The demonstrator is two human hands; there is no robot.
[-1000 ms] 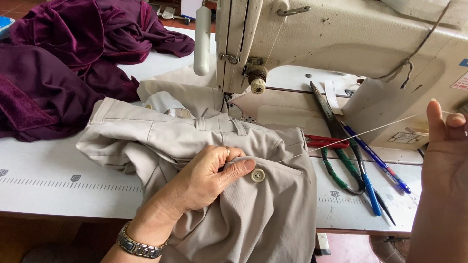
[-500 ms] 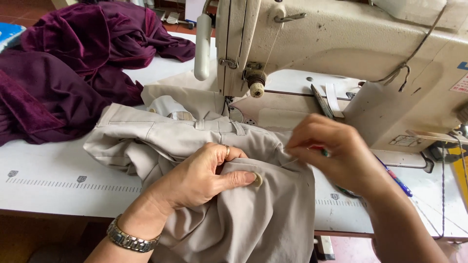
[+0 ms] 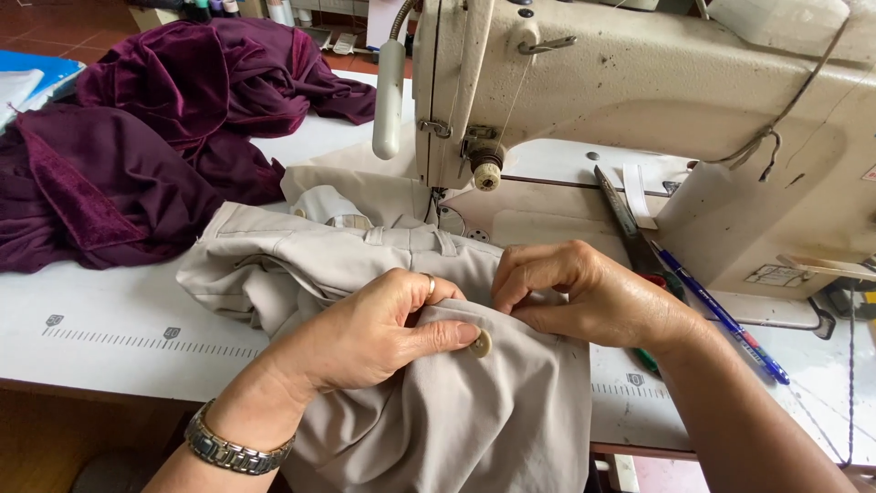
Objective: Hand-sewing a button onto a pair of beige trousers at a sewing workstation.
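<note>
A beige garment [image 3: 301,265] lies bunched on the white sewing table [image 3: 109,319] and hangs over its front edge. My left hand [image 3: 365,333], with a ring and a metal wristwatch, pinches a fold of the cloth, its thumb pressing beside a pale round button [image 3: 481,343]. My right hand [image 3: 584,294] rests on the same fold just right of the button, fingertips pinched together against the fabric. Any needle or thread between its fingers is hidden.
A cream sewing machine [image 3: 639,100] stands behind the hands. Dark purple velvet cloth [image 3: 137,137] is heaped at the left. Scissors [image 3: 625,219] and a blue pen [image 3: 721,315] lie on the table to the right. A blue item [image 3: 36,73] sits far left.
My right hand came down from the far right, where it held a taut thread, to the fold beside the button. My left hand has kept its grip on the cloth.
</note>
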